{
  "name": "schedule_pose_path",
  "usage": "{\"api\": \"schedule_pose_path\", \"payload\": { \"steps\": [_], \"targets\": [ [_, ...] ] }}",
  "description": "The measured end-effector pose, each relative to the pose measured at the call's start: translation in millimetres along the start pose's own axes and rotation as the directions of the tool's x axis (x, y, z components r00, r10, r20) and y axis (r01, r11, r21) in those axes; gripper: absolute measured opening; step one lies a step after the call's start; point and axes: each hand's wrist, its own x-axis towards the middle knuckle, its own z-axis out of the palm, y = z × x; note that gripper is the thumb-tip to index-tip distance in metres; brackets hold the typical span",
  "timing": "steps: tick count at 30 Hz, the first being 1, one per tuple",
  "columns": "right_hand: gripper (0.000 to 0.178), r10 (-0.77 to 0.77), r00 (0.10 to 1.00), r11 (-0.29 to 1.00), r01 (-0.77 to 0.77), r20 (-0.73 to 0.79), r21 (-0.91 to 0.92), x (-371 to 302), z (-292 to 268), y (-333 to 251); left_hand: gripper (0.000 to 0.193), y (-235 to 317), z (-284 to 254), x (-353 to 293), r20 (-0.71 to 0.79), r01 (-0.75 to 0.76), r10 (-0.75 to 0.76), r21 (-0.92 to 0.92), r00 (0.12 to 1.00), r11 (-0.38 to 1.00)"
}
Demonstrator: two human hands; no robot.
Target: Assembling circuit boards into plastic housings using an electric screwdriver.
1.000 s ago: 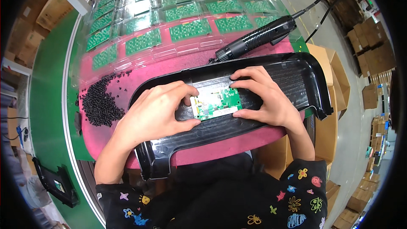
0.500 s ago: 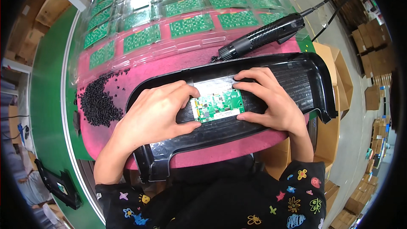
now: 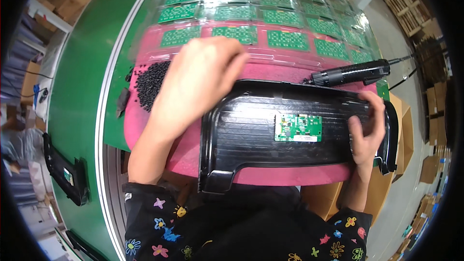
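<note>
A long black plastic cover [image 3: 246, 152] lies on a pink pad, its ribbed inner face up. On its middle lies a green circuit board [image 3: 309, 124], which neither hand touches. My left hand [image 3: 205, 70] is above the far part of the pad, beyond the cover's left end. Its fingers are curled, and the fingertips are partly hidden and slightly blurred. My right hand [image 3: 368, 133] rests over the cover's right end, thumb and fingers apart, with nothing visible between them. Small black screws [image 3: 151, 84] lie in a pile beside my left forearm.
Clear plastic trays [image 3: 241, 54] of green boards stand at the back of the pink pad [image 3: 186, 157]. A black electric screwdriver [image 3: 350, 73] lies beyond the cover. Another black cover [image 3: 65, 176] with a board sits on the green surface at left. Cardboard boxes [image 3: 406, 128] stand at right.
Both hands have let go of the board. My left hand has moved away beyond the cover; my right hand has shifted to the cover's right end. The view has turned somewhat.
</note>
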Motion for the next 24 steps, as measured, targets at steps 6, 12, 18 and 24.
{"api": "schedule_pose_path", "payload": {
  "steps": [6,12,18,24],
  "targets": [
    [0.043,0.162,0.981,0.978,-0.174,-0.108,-0.115,26,-28,4,0.016,-38,-16,-16,0.263,0.282,-0.384,0.353,0.885,0.892],
    [0.043,0.383,0.922,0.913,-0.368,0.06,-0.178,69,-47,40,0.017,-43,-7,-17,0.257,0.295,-0.427,0.424,0.867,0.856],
    [0.055,0.28,0.947,0.922,-0.219,-0.159,0.32,91,0,12,0.017,-44,-6,-12,0.286,0.32,-0.428,0.357,0.857,0.878],
    [0.044,0.393,0.886,0.572,-0.444,0.245,0.689,98,45,-28,0.014,-48,-9,-15,0.307,0.294,-0.395,0.329,0.866,0.898]
  ]
}}
